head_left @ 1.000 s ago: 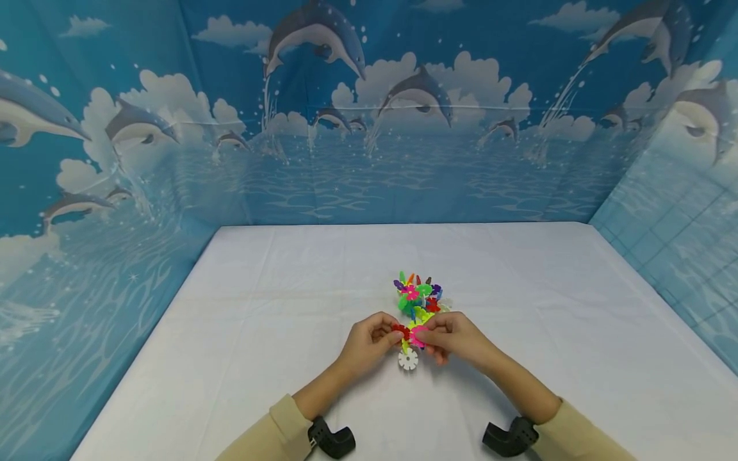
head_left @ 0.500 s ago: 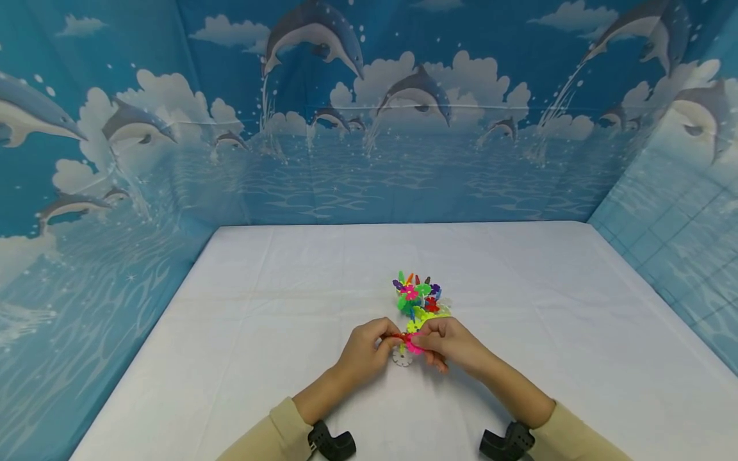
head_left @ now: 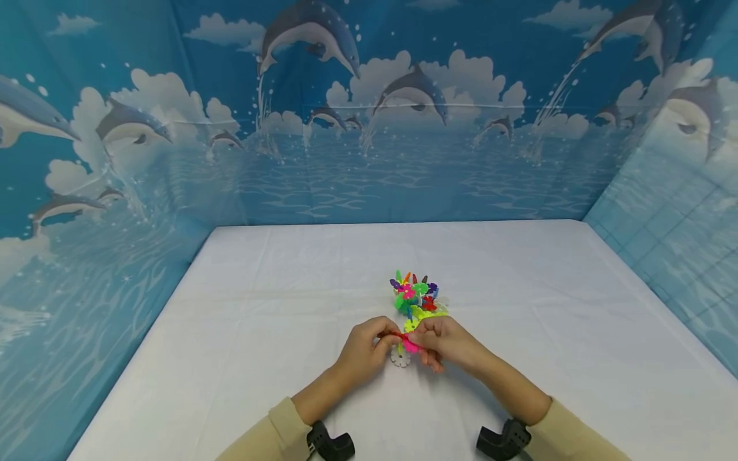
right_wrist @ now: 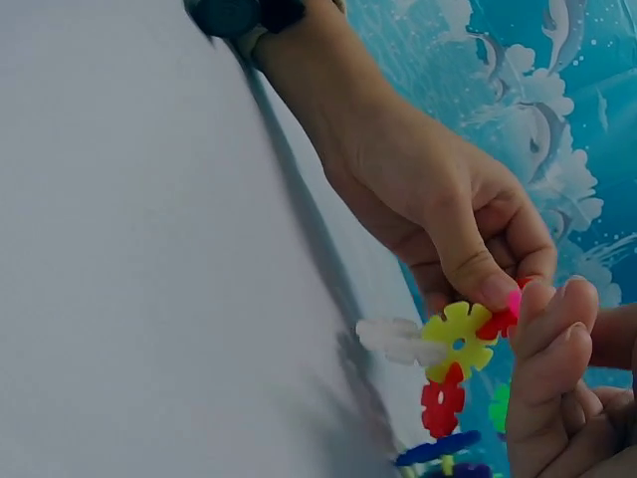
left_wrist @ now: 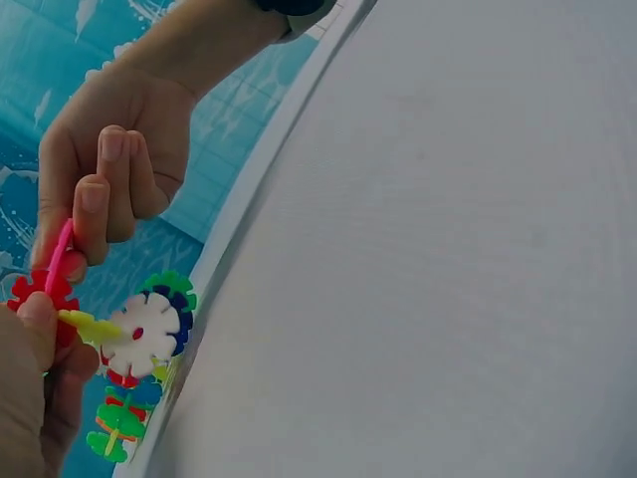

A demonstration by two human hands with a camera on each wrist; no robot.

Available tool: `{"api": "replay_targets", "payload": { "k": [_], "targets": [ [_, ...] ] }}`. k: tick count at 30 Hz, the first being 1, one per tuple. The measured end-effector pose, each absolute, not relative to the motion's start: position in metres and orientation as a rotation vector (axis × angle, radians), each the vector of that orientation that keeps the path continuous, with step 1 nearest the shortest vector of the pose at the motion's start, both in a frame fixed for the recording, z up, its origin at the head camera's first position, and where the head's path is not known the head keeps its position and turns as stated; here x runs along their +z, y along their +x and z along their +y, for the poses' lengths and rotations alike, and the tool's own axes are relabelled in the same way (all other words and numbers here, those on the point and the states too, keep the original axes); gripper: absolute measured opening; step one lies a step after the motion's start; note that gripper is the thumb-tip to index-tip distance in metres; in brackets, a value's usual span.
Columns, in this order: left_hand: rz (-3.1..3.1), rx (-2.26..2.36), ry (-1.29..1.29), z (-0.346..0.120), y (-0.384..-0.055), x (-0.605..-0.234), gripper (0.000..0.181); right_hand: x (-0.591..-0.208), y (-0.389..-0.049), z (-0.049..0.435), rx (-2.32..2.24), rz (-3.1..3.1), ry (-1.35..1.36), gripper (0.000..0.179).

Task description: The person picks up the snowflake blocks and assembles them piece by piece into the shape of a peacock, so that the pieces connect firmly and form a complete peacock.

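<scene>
My left hand (head_left: 366, 346) pinches a red notched plastic snowflake disc (left_wrist: 40, 289) between thumb and fingers. Opposite it, my right hand (head_left: 452, 344) holds a pink disc (head_left: 411, 346) by its edge. The pink disc stands edge-on against the red one in the left wrist view. A yellow disc (right_wrist: 459, 341) is joined to the red one, and a white disc (head_left: 400, 356) to the yellow. Beyond the fingers, a many-coloured cluster of linked discs (head_left: 408, 292) stands on the table. The right hand's other fingers curl loosely below its pinch.
A white cloth covers the table (head_left: 288, 275). Blue dolphin-print curtains (head_left: 369, 160) rise along its back and sides. Black wrist-camera mounts (head_left: 330, 440) sit on both forearms above beige cuffs.
The red disc has turned from face-on to nearly edge-on in the head view. The white disc has shifted slightly left, and both hands keep their pinch.
</scene>
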State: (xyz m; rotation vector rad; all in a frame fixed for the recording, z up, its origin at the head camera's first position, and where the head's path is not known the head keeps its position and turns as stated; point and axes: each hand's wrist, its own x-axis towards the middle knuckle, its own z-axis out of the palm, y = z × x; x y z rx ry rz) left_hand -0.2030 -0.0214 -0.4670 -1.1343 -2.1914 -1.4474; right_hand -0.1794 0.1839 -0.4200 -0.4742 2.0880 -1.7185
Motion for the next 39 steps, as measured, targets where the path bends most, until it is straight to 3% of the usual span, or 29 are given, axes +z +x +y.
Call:
{"api": "replay_targets", "payload": {
  "k": [2,6,10,13,19,24,27,31,39],
  "targets": [
    [-2.215,-1.572,-1.105,-0.021,-0.204,-0.467,0.002,-0.417,-0.181,0.185,-1.724,2.107,-0.45,0.036],
    [-2.238,-1.882,-1.059,-0.022,-0.206,-0.465,0.011,-0.414,-0.183,0.19,-1.751,2.209,-0.453,0.041],
    [-2.212,-2.231,-1.06,-0.024,-0.208,-0.465,0.016,-0.416,-0.183,0.192,-1.73,2.331,-0.519,0.024],
    [-2.135,-2.534,-1.09,-0.025,-0.209,-0.464,0.016,-0.419,-0.183,0.19,-1.695,2.359,-0.647,0.019],
    [-1.966,-2.979,-1.153,-0.028,-0.209,-0.466,0.019,-0.427,-0.182,0.185,-1.7,2.243,-0.947,0.028],
    [-1.976,-3.103,-1.158,-0.028,-0.209,-0.467,0.022,-0.43,-0.184,0.185,-1.777,2.07,-1.178,0.015],
    [-2.017,-3.063,-0.962,-0.026,-0.211,-0.467,0.018,-0.428,-0.185,0.191,-1.792,2.085,-1.16,0.011],
    [-2.133,-2.788,-0.687,-0.023,-0.212,-0.466,0.009,-0.423,-0.184,0.211,-1.806,2.194,-0.946,0.009],
    [-2.409,-1.684,-0.803,-0.015,-0.211,-0.456,0.006,-0.419,-0.184,0.261,-1.896,2.324,-0.563,0.014]
  ]
}}
